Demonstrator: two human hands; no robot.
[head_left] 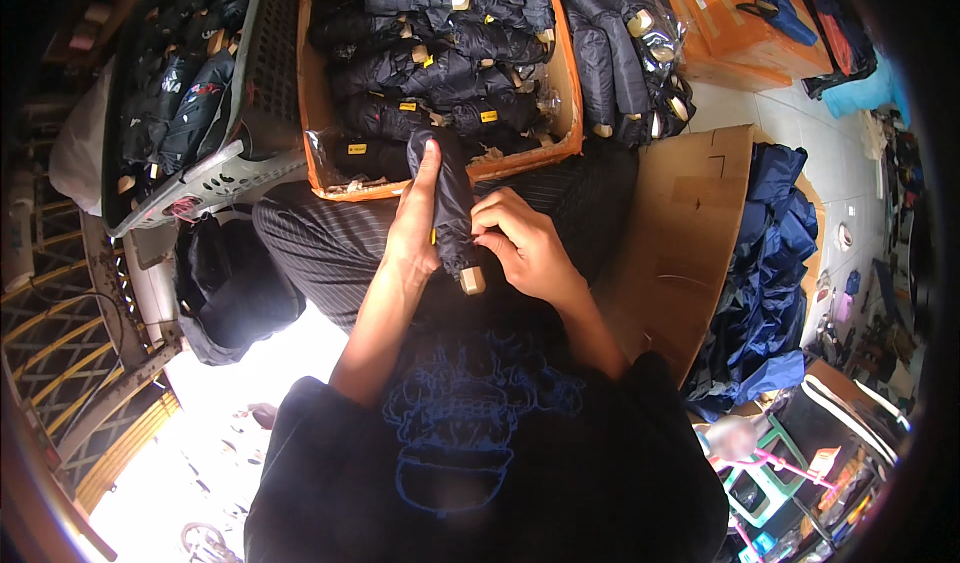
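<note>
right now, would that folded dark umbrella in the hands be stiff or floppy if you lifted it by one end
Probably stiff along its length: the folded umbrella stays straight, held between the left hand and the right hand. Its dark fabric looks loose and wrinkled, so the surface may shift or slip. The pale handle end looks solid, likely the surer grip.

umbrella middle: hidden under hands | orange box far end: cut by top edge

Grey crate, cardboard sheet, blue fabric pile.
</note>
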